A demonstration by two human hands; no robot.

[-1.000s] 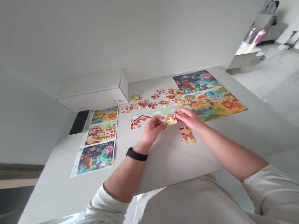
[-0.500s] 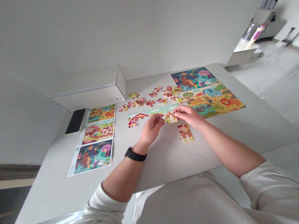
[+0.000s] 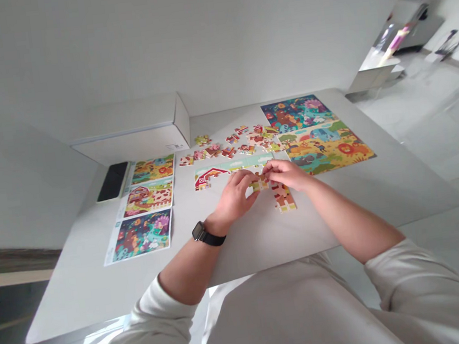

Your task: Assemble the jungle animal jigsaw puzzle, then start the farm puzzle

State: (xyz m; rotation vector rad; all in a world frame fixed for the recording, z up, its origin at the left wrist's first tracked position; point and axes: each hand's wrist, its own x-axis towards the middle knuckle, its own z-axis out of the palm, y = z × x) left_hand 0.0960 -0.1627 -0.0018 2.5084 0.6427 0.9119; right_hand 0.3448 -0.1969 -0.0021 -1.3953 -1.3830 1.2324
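Observation:
A small joined section of jigsaw puzzle pieces, brown above and yellow-green below, sits between my hands. My left hand grips its left side with thumb and curled fingers. My right hand pinches its upper right edge. Beyond my fingers lies a joined puzzle strip with a red barn roof and pale sky, partly covered by my hands. Below my right hand is another joined puzzle section in brown and yellow, its top hidden by that hand.
Loose puzzle pieces are scattered behind the strip. On the right lie a jungle-animal puzzle and a dark night-scene puzzle. To the left are a printed picture sheet, a black phone and a white box.
The small section has come down slightly toward me, nearer the brown and yellow section. My left hand has turned more palm-down over its left side. The view has shifted a little.

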